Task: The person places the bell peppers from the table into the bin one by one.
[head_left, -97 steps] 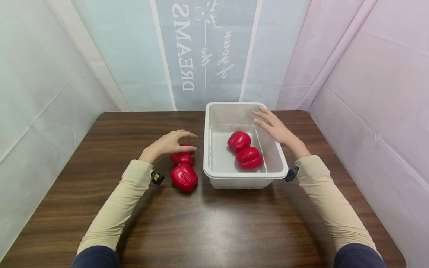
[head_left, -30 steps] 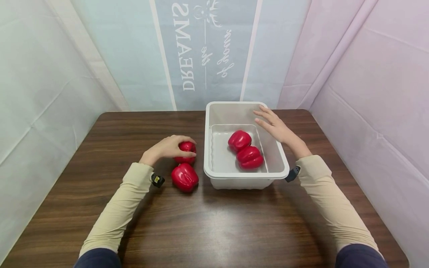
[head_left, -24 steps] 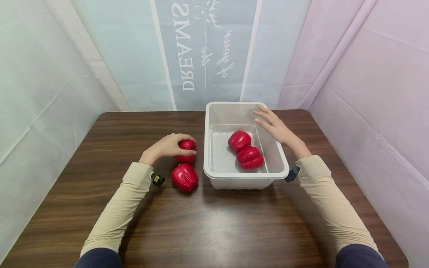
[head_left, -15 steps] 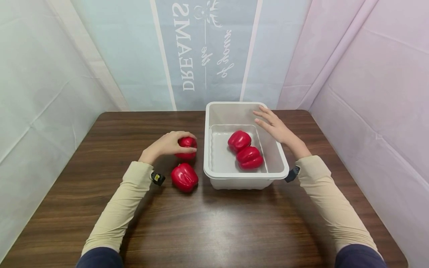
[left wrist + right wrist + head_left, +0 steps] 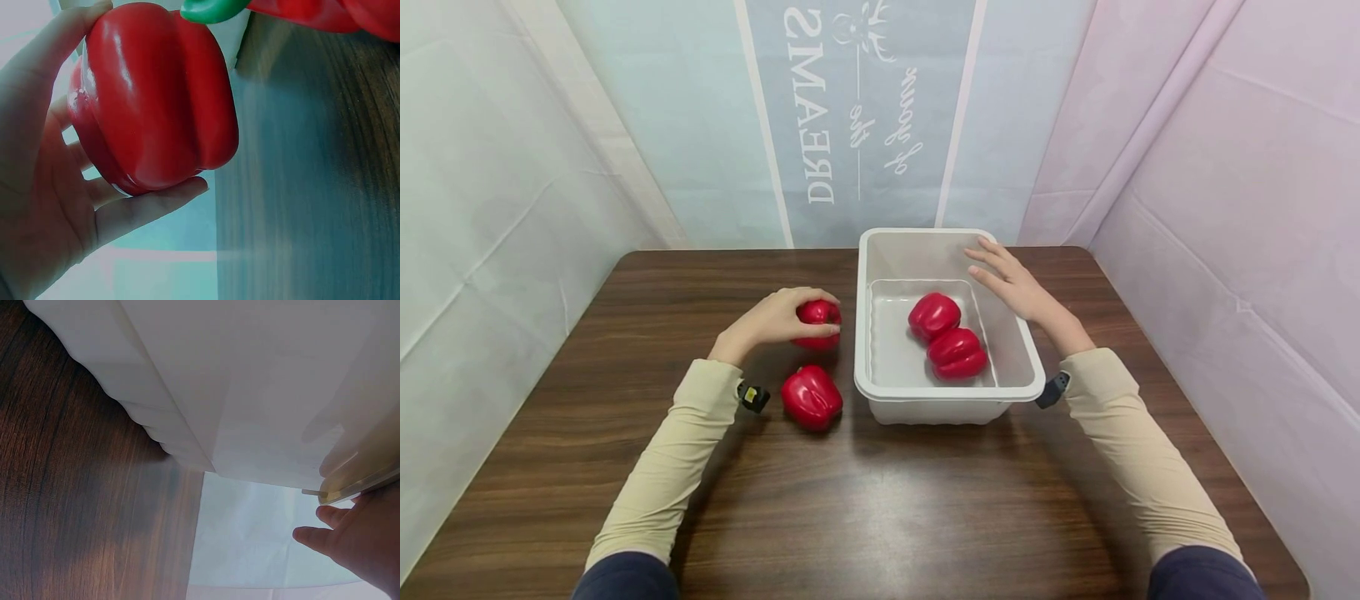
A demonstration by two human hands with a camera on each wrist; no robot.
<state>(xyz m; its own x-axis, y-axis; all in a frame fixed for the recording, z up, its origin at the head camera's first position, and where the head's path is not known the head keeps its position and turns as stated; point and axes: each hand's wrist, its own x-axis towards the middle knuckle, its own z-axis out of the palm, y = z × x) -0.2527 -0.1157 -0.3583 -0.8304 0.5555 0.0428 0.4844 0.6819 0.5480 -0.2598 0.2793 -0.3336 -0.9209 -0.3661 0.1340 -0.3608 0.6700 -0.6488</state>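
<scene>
My left hand [image 5: 771,318] grips a glossy red bell pepper [image 5: 822,312], thumb on the near side and fingers over the far side. In the left wrist view this bell pepper [image 5: 153,94] sits between thumb and fingers, raised above the table. A second red bell pepper [image 5: 812,398] with a green stem lies on the table just nearer to me. To the right stands a white plastic box [image 5: 940,410], with two more red peppers [image 5: 934,317] touching each other inside. Fingers spread, my right hand [image 5: 1021,292] lies over the box's right rim.
The dark wood-grain table [image 5: 880,517] is bounded by white cloth walls at left and right and a pale blue printed curtain [image 5: 857,125] at the back. The box's tall side wall [image 5: 187,381] fills much of the right wrist view.
My left hand, earlier poised over the farther pepper with fingers apart, has closed on it and lifted it, away from the nearer pepper. My right hand and the box stay in place.
</scene>
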